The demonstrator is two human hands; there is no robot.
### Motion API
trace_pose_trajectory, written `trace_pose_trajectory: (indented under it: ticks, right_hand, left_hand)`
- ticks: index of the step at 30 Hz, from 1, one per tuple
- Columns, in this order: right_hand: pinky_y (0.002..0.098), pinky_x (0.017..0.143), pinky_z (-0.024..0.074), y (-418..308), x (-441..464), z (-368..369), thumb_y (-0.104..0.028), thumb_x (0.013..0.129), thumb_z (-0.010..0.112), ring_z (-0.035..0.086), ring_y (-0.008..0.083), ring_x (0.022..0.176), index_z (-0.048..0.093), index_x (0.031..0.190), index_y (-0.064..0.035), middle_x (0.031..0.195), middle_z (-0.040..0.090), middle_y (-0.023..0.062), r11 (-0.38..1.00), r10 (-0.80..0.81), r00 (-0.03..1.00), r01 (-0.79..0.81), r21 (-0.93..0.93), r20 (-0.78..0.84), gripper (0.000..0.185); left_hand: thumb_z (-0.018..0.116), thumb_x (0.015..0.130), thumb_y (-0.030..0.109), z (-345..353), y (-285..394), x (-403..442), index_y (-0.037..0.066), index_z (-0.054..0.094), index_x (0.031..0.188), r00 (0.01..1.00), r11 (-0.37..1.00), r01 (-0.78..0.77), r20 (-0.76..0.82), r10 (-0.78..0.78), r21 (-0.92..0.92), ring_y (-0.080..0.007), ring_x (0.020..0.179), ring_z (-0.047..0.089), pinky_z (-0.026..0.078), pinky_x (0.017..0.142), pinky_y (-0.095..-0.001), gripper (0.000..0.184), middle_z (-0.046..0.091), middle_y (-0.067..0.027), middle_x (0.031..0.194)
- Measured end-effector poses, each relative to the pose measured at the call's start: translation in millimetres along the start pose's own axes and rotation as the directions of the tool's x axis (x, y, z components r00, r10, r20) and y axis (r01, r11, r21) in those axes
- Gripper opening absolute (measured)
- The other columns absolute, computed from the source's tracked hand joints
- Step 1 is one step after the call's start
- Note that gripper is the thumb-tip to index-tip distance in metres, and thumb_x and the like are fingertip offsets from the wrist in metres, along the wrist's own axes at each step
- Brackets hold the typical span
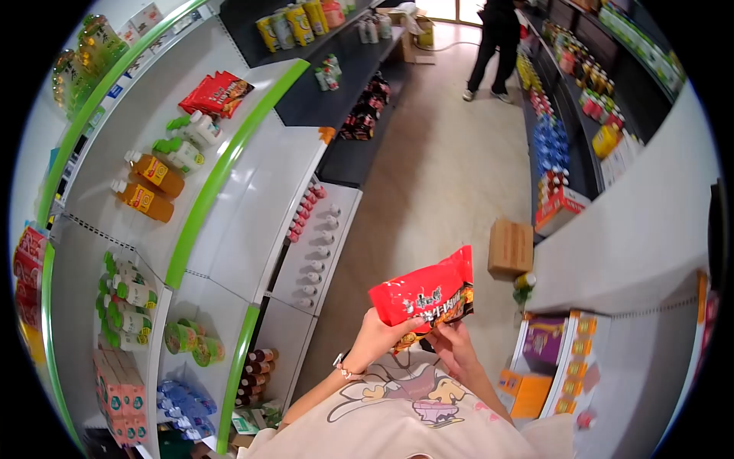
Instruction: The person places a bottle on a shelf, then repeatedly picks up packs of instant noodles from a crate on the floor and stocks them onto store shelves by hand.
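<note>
A red packet [420, 294] with white and dark lettering is held up in front of my body, over the aisle. My left hand [380, 336] grips its lower left side, the thumb lying across the front. At the packet's lower right edge, my right hand [453, 344] pinches the bottom, its fingers partly hidden. A watch and a bracelet circle my left wrist. Similar red packets [217, 95] lie on the upper left shelf, beside white bottles [205, 127] with green-capped ones and two orange drink bottles [157, 174].
White shelves with green edges [200, 222] line the left, holding bottles, cups and pink boxes [121, 394]. A cardboard box [510, 249] stands on the floor at right. Stocked shelves run along the right. Another person [493, 50] stands far down the aisle.
</note>
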State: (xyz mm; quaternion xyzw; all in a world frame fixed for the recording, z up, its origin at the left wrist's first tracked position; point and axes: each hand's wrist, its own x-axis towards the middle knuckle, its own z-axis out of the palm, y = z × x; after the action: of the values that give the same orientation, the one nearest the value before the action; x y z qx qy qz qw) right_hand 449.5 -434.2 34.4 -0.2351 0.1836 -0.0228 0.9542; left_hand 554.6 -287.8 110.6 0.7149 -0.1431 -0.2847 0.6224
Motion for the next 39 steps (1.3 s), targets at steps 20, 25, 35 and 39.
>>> trace_pose_trajectory:
  ticks: [20,25,35,39]
  right_hand:
    - [0.0381,0.101,0.039,-102,276,70,0.006,0.084,0.056,0.049,0.0215,0.115,0.041,0.122,-0.0048,0.122,0.05,0.0079,0.969,0.221,0.97,-0.206,-0.135,0.106,0.043]
    - [0.0338,0.097,0.0411,-132,351,173,0.001,0.084,0.059,0.052,0.0173,0.109,0.037,0.129,-0.0036,0.12,0.051,0.0086,0.984,0.009,0.991,0.015,-0.18,0.13,0.05]
    - [0.0254,0.093,0.0395,-150,535,250,-0.01,0.087,0.062,0.052,0.0113,0.104,0.05,0.121,0.0007,0.112,0.058,0.0059,0.66,0.097,0.858,0.323,-0.678,0.504,0.038]
    - [0.0267,0.094,0.0372,-132,588,298,-0.015,0.087,0.063,0.048,0.0113,0.108,0.045,0.127,0.0007,0.118,0.053,0.0044,0.681,0.226,0.755,0.329,-0.654,0.615,0.046]
  left_hand:
    - [0.074,0.076,0.007,-71,13,223,0.0,0.049,0.118,0.943,0.979,-0.051,-0.332,-0.018,-0.198,-0.0109,0.1,0.057,0.048,0.084,-0.0276,0.049,0.06,-0.0052,0.111]
    - [0.072,0.077,0.003,-143,41,281,0.0,0.051,0.115,0.913,0.926,-0.133,-0.407,-0.024,-0.352,-0.0129,0.098,0.057,0.049,0.084,-0.0283,0.044,0.061,-0.0059,0.109]
    - [0.073,0.076,0.007,-279,88,381,-0.002,0.052,0.114,0.822,0.952,-0.29,-0.536,0.193,-0.101,-0.0134,0.096,0.059,0.048,0.083,-0.0289,0.044,0.063,-0.0087,0.106]
    - [0.073,0.076,0.007,-316,101,400,-0.001,0.05,0.118,0.73,0.943,-0.331,-0.62,0.286,0.046,-0.0147,0.096,0.059,0.047,0.083,-0.0289,0.049,0.064,-0.0084,0.105]
